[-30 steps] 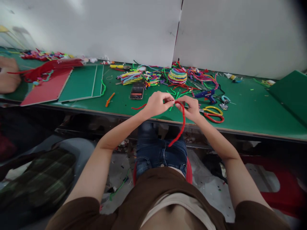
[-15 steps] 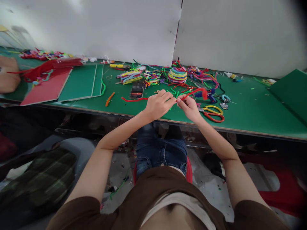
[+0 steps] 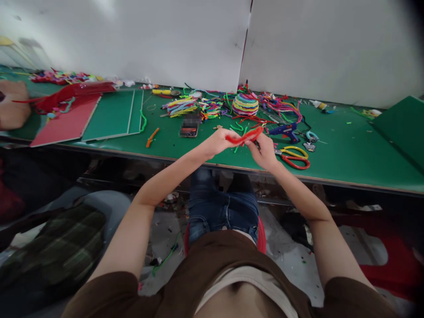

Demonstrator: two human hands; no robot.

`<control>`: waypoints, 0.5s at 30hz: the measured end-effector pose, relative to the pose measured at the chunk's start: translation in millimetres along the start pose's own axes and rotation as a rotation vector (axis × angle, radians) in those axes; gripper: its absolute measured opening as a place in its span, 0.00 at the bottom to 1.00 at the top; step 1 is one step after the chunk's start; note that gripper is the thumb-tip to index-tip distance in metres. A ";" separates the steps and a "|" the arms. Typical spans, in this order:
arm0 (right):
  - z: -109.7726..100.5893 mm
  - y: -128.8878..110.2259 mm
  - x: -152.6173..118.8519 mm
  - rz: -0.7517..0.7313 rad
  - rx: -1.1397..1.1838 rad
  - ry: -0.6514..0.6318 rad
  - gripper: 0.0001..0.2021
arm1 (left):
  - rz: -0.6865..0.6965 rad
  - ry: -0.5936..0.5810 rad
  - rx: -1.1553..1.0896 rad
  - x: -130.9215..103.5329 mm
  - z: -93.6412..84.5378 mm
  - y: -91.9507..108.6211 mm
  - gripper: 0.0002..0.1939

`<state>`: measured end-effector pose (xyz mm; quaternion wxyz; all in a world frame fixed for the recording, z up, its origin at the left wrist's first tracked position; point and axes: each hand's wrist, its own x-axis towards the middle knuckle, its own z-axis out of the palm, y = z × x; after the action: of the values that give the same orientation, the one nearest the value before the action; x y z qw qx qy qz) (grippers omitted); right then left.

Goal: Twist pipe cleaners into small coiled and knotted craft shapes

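Observation:
A fuzzy red pipe cleaner (image 3: 234, 141) runs between my two hands above the green table (image 3: 347, 154). My left hand (image 3: 219, 142) is closed round its left part. My right hand (image 3: 263, 150) pinches it at the right, near the upper end. Short green pipe cleaner pieces (image 3: 237, 127) lie just behind my hands. To the right of my right hand are scissors (image 3: 294, 158) with yellow and red handles and a blue glue gun (image 3: 286, 131). A striped ball (image 3: 245, 104) of coloured pipe cleaners stands farther back.
Bundles of coloured pipe cleaners (image 3: 180, 106) lie along the back. A phone (image 3: 190, 126) and an orange piece (image 3: 152, 137) are left of my hands. Green boards (image 3: 109, 115) and a red board (image 3: 66, 123) lie farther left. Another person's hand (image 3: 13, 106) shows at the left edge.
The long red tail left of my left hand has swung up and now lies across between my hands. My left hand has turned. The hand at the left edge has shifted.

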<state>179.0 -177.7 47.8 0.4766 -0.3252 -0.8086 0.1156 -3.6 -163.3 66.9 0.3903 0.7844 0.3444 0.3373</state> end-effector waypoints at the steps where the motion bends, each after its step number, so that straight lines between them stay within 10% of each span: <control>1: 1.6 1.9 -1.0 -0.041 0.001 0.031 0.09 | -0.042 -0.068 -0.111 0.3 1.7 -2.1 0.15; 6: 12.5 10.9 -3.9 0.031 0.040 0.120 0.12 | -0.056 -0.063 -0.195 0.2 13.7 -10.4 0.14; 11: 24.1 10.4 -0.2 0.488 0.403 0.081 0.16 | 0.294 0.319 0.476 -3.7 8.8 -18.2 0.13; 15: 25.2 4.5 5.0 0.899 0.933 -0.086 0.15 | 0.600 0.182 0.935 -6.4 -5.2 -27.7 0.13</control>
<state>157.9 -168.0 36.0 0.4402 -0.3859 -0.4768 0.6557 -18.9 -153.7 44.3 -0.1431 0.9053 0.2510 0.3112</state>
